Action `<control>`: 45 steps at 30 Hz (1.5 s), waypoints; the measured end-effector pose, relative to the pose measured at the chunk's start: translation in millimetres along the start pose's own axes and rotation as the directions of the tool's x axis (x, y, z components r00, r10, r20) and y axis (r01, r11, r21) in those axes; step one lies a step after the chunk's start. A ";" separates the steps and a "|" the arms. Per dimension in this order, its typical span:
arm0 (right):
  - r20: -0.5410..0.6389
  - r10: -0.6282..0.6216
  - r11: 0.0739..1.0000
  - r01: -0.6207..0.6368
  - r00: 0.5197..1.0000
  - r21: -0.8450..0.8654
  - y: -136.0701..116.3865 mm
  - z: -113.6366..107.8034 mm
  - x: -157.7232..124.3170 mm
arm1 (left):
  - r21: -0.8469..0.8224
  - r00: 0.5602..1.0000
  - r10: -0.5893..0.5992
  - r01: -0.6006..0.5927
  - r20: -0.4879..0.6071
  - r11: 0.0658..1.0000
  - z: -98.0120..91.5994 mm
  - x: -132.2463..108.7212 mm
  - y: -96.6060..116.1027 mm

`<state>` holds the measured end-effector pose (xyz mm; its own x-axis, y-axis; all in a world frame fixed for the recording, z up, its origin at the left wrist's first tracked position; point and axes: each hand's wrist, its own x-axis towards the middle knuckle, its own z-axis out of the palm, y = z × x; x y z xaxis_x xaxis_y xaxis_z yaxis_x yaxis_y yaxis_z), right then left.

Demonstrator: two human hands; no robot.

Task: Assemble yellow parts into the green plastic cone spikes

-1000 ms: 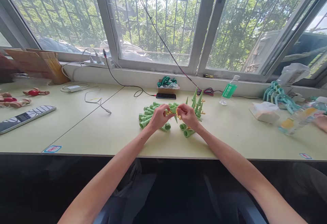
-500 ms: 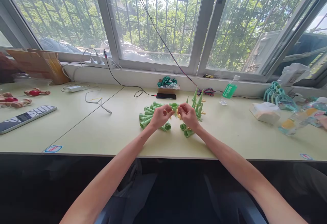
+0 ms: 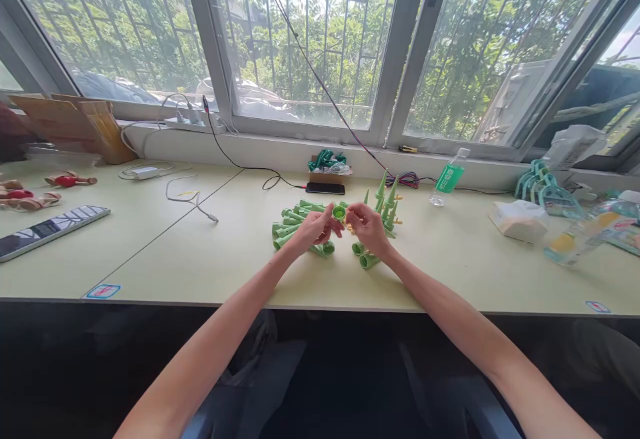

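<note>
A hollow green plastic cone (image 3: 339, 213) is gripped in the fingers of my left hand (image 3: 315, 227), its round open end turned up toward me. Close to the cone's right side, my right hand (image 3: 370, 227) is closed in a pinch; what it holds is too small to make out. Many similar green cones (image 3: 286, 233) lie in a pile by my left hand. Behind my right hand, several pointed cones (image 3: 390, 202) stand upright with small yellow pegs sticking out. More green cones (image 3: 369, 261) lie below my right wrist.
A black phone (image 3: 325, 188) lies before a small box (image 3: 330, 165) of green and silver wrapping. To the right are a bottle with a green label (image 3: 449, 177), a tissue pack (image 3: 519, 219) and teal hangers (image 3: 545, 189). A white cable (image 3: 193, 202) lies left.
The cone in my left hand has tipped so its open end faces me more. My left fingers have shifted around it; my right hand stays pinched beside it.
</note>
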<state>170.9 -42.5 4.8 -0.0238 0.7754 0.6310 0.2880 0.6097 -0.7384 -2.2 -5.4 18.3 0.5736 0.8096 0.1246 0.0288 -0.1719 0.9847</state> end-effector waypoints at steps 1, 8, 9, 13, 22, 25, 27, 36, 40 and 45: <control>-0.001 0.002 1.000 -0.002 1.000 0.002 0.2 -0.5 0.4 | 0.001 1.000 -0.002 0.002 0.003 1.000 -0.3 -0.3 -0.1; 0.004 0.009 1.000 -0.009 1.000 -0.007 -1.0 -2.3 2.8 | 0.021 1.000 -0.014 0.014 -0.002 1.000 -0.1 -2.9 3.2; 0.004 0.010 1.000 -0.010 1.000 -0.004 -1.2 -2.3 3.1 | 0.016 1.000 -0.014 0.014 -0.003 1.000 -0.2 -3.1 3.5; 0.016 0.013 1.000 -0.014 1.000 0.024 0.3 -3.1 3.7 | 0.024 1.000 -0.005 0.004 0.009 1.000 -1.8 -3.5 2.6; 0.014 0.035 0.999 -0.036 0.999 0.018 6.7 -4.7 3.7 | 0.118 0.996 0.093 -0.092 -0.005 0.989 -2.5 -3.9 0.3; 0.011 0.044 0.999 -0.044 0.999 0.016 7.6 -4.9 3.3 | 0.132 0.994 0.107 -0.104 -0.012 0.986 -0.5 -6.0 4.3; 0.007 0.048 0.999 -0.048 0.999 0.010 8.8 -5.2 3.3 | 0.143 0.992 0.125 -0.121 -0.020 0.982 1.1 -7.4 6.8; 0.010 0.044 0.999 -0.044 0.999 0.005 13.5 -5.0 3.8 | 0.325 0.947 0.320 -0.293 -0.033 0.899 2.2 -4.8 -2.7; 0.014 0.045 0.999 -0.045 0.999 0.007 10.9 -4.7 3.7 | 0.441 0.904 0.422 -0.349 -0.076 0.827 0.6 -1.6 -9.1; 0.018 0.083 0.996 -0.084 0.996 0.039 9.3 -3.8 3.9 | 0.569 0.822 0.563 -0.423 -0.087 0.705 -1.6 2.8 -15.9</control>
<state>177.2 -34.4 1.2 -0.0167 0.8261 0.5632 0.2514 0.5487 -0.7973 -2.4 0.5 3.1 0.4162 0.6171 0.6678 0.2433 -0.7832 0.5722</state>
